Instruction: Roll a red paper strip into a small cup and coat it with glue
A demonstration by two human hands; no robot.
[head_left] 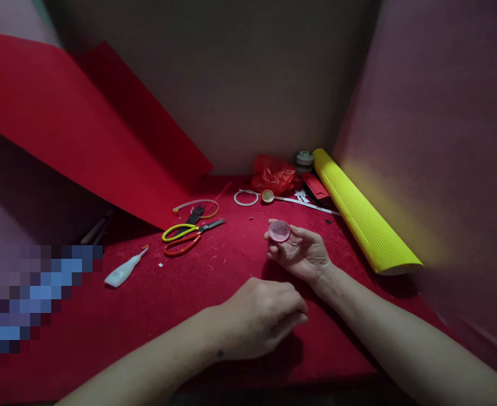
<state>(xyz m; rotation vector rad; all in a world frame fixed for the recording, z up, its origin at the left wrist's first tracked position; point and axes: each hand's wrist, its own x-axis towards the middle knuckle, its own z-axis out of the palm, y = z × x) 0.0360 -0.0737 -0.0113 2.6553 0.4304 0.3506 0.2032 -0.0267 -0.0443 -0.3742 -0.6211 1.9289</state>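
“Cup (279, 232), small and pink: held where?”

“In right hand (310, 256), raised over red tabletop (235, 248), mouth facing the viewer. Clasped at the rim by fingers (271, 248) parted only to the cup's own width, with thumb opposite.”

“And left hand (261, 318)?”

“Lower and nearer, back uppermost, fingers curled in, apart from the cup. Impossible to tell whether anything is tucked beneath.”

“Chief worry from here?”

“Judging by so slight a hold, a slip at the rim, caused by a loosened thumb and ending in a drop to the tabletop. With too hard a pinch, perhaps a rim bent out of round, if as soft as apparent.”

“Trouble from the left?”

“Possibly a knock, in case of a careless lift so near the right.”

“Hazards nearby?”

“Scissors (209, 225), lying well left of the cup, blades pointing rightward: a nick possible from a blind reach. Nearer the viewer, bottle (124, 273), flat on its side: too small to tell whether capped, so perhaps a leak if pressed. Farther back, white ring (247, 204) beside tan disc (267, 196), both easily swept aside by a wide reach. At far right, yellow roll (358, 214): apt to shift if elbowed.”
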